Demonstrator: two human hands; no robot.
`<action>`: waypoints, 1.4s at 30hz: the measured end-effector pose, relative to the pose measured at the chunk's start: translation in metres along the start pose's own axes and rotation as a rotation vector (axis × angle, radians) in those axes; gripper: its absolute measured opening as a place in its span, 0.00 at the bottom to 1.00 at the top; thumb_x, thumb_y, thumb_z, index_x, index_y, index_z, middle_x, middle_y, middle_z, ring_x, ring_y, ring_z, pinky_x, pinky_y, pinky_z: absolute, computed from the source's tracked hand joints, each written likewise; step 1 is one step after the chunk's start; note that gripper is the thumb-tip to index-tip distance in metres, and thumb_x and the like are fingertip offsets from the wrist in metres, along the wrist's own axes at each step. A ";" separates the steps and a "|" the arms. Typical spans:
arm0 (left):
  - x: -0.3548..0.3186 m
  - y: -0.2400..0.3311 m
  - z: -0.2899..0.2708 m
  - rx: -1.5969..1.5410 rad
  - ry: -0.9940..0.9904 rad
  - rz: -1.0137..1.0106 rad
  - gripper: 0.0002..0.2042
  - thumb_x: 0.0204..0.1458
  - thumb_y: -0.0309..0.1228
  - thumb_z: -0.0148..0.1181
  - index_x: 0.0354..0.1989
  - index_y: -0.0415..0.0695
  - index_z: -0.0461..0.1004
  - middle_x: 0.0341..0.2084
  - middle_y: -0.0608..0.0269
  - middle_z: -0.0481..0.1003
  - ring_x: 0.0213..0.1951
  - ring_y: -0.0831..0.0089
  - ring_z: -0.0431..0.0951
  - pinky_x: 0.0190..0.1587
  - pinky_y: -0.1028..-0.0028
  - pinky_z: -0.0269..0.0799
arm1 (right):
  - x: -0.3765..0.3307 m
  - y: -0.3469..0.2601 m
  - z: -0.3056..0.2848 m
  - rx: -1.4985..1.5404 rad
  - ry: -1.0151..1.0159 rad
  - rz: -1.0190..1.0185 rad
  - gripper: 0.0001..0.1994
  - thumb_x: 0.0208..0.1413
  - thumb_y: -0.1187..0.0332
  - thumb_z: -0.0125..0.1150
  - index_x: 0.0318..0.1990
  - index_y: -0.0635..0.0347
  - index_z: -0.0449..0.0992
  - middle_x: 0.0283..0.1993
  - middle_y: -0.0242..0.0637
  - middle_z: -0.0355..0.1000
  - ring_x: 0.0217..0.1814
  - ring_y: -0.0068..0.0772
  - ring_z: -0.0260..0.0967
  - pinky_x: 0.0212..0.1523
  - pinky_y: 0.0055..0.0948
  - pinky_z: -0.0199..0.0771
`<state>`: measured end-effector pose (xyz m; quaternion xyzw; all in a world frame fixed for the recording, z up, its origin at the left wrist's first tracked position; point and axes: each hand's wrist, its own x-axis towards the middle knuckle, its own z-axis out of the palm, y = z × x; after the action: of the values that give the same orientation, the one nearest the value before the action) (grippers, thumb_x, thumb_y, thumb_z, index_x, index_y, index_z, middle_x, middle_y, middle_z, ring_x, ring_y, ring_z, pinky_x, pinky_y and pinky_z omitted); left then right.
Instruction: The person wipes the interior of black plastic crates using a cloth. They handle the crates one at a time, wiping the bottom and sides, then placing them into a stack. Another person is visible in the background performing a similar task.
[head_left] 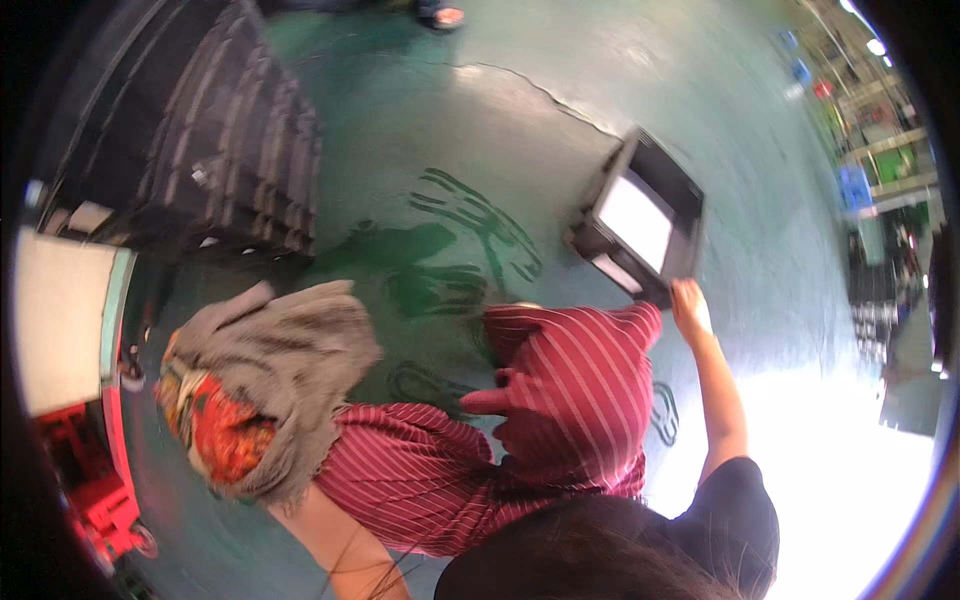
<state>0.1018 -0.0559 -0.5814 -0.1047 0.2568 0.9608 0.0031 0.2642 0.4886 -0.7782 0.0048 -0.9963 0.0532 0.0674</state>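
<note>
My right hand [690,308] is closed on the near corner of a black plastic crate [657,166], with that arm stretched forward. A bright white sheet or panel [637,222] shows inside the crate. Whether the crate rests on the floor, I cannot tell. On the left, my forearm [335,545] runs into a bundle of cloth, a grey cloth [290,345] over an orange-red patterned one [232,428]. That bundle hides my left hand and its fingers. Maroon striped clothing [575,390] covers my legs between the two arms.
Tall stacks of black crates [220,150] stand at the far left. Below them are a pale flat-topped surface [62,320] and a red wheeled cart [95,500]. Dark marks streak the green floor [400,130]. Another person's foot [448,17] shows at the top; shelving [890,160] lines the right.
</note>
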 end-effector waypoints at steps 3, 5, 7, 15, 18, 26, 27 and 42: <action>-0.004 0.002 0.004 -0.105 -0.034 0.000 0.14 0.50 0.40 0.44 0.37 0.42 0.65 0.35 0.61 0.66 0.39 0.69 0.68 0.40 0.73 0.67 | -0.003 0.013 0.018 -0.054 -0.269 0.178 0.13 0.38 0.77 0.52 0.36 0.64 0.64 0.34 0.49 0.64 0.41 0.51 0.59 0.43 0.41 0.62; 0.003 -0.013 0.005 -0.219 -0.080 -0.096 0.14 0.50 0.40 0.44 0.36 0.42 0.65 0.35 0.61 0.66 0.39 0.69 0.68 0.40 0.73 0.67 | -0.030 0.073 0.032 0.140 -0.446 0.138 0.10 0.36 0.75 0.55 0.32 0.65 0.69 0.30 0.52 0.67 0.34 0.51 0.65 0.38 0.39 0.65; 0.004 -0.008 0.013 -0.287 -0.089 -0.124 0.14 0.50 0.40 0.44 0.36 0.42 0.66 0.35 0.61 0.65 0.39 0.69 0.68 0.39 0.73 0.68 | 0.074 -0.008 -0.046 0.227 -0.537 0.375 0.10 0.37 0.75 0.57 0.32 0.64 0.70 0.27 0.50 0.68 0.31 0.49 0.66 0.37 0.35 0.66; 0.014 -0.012 0.018 -0.593 -0.156 -0.109 0.14 0.51 0.42 0.43 0.36 0.44 0.66 0.37 0.63 0.64 0.40 0.68 0.67 0.40 0.73 0.68 | 0.361 -0.411 -0.289 0.435 0.709 -1.015 0.20 0.42 0.61 0.61 0.42 0.63 0.69 0.37 0.44 0.69 0.40 0.40 0.66 0.42 0.32 0.65; 0.032 -0.031 -0.018 -0.242 -0.186 0.122 0.17 0.53 0.43 0.39 0.43 0.44 0.62 0.42 0.61 0.64 0.45 0.68 0.66 0.47 0.71 0.64 | 0.402 -0.509 -0.313 0.356 1.001 -1.052 0.18 0.41 0.64 0.61 0.39 0.64 0.69 0.35 0.44 0.69 0.37 0.38 0.68 0.40 0.31 0.65; 0.016 -0.020 0.019 -0.875 -0.402 -0.154 0.20 0.52 0.48 0.40 0.40 0.45 0.69 0.41 0.59 0.69 0.45 0.65 0.68 0.49 0.62 0.62 | 0.443 -0.507 -0.379 -0.032 1.090 -0.929 0.09 0.40 0.65 0.58 0.27 0.61 0.72 0.29 0.44 0.68 0.38 0.44 0.65 0.39 0.36 0.64; 0.011 -0.019 0.025 -0.866 -0.304 -0.131 0.19 0.52 0.47 0.41 0.40 0.44 0.69 0.41 0.60 0.69 0.44 0.66 0.68 0.48 0.64 0.63 | 0.435 -0.492 -0.384 -0.041 1.195 -0.931 0.10 0.39 0.66 0.58 0.30 0.61 0.70 0.32 0.44 0.68 0.39 0.45 0.64 0.40 0.35 0.64; 0.012 -0.009 0.017 0.073 0.139 0.185 0.13 0.53 0.37 0.42 0.39 0.42 0.66 0.43 0.60 0.64 0.45 0.72 0.63 0.47 0.75 0.64 | 0.192 -0.205 -0.109 0.713 -0.002 -0.267 0.04 0.43 0.73 0.56 0.22 0.63 0.69 0.20 0.38 0.67 0.21 0.35 0.65 0.23 0.29 0.64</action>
<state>0.0875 -0.0403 -0.5743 -0.1465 0.3000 0.9374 -0.0995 0.0922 0.2959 -0.6232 0.1579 -0.9058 0.3874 0.0667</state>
